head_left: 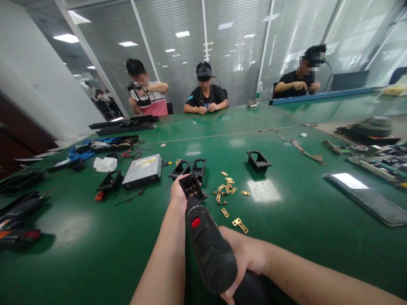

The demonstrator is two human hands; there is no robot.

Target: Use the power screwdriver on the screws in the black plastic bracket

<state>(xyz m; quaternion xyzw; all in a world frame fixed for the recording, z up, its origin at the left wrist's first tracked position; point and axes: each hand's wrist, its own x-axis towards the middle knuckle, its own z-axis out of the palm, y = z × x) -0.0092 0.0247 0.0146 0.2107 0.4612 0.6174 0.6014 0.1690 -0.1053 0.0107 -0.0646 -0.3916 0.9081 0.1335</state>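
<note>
My left hand [179, 191] grips a black plastic housing [191, 186] by its left side, its open face turned toward me with brass-coloured parts inside. In my right hand [240, 250] is a black cordless drill [208, 245] with a red button on top. Its front end points into the housing; the bit's tip is hidden. Just right of the housing lie loose brass plates [225, 212] and several small screws [224, 202]. Two more black housings [199, 168] stand right behind my left hand, and another black housing [258, 161] sits farther off to the right.
A silver disc drive [143, 169] and a further black housing [110, 181] are at left. Tools [19, 212] lie at the far left edge. A flat dark panel [365, 199] and circuit boards [378, 159] are on the right. Three people sit across the green table [286, 254].
</note>
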